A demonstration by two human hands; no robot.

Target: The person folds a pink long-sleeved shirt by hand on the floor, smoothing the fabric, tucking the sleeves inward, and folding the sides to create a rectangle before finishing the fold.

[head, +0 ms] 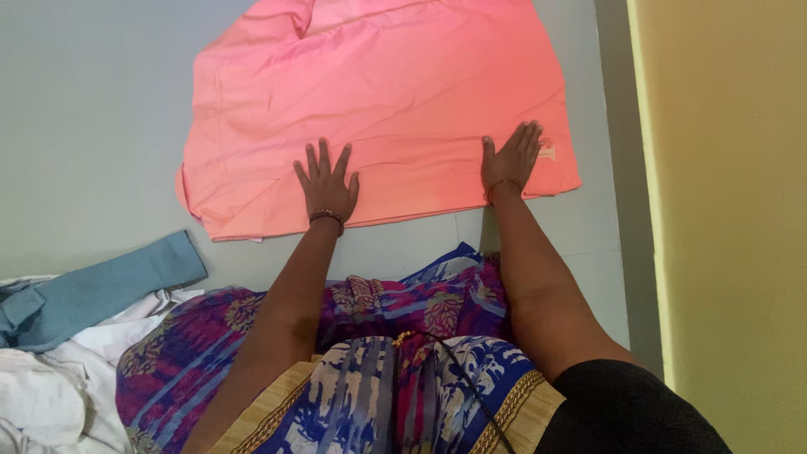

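Pink cloth [378, 101] lies spread flat on the pale grey floor [92, 126], both hands pressed on its near edge. Left hand [326, 187] flat, fingers splayed and released, palm down near the cloth's lower middle; right hand [509, 158] flat too, fingers straight and together, grasping nothing, near the lower right corner. Blue cloth strip [92, 290] and white clothes [50, 387] lie in a heap to the left, well apart from the pink cloth; yellow wall [731, 210] on the right.
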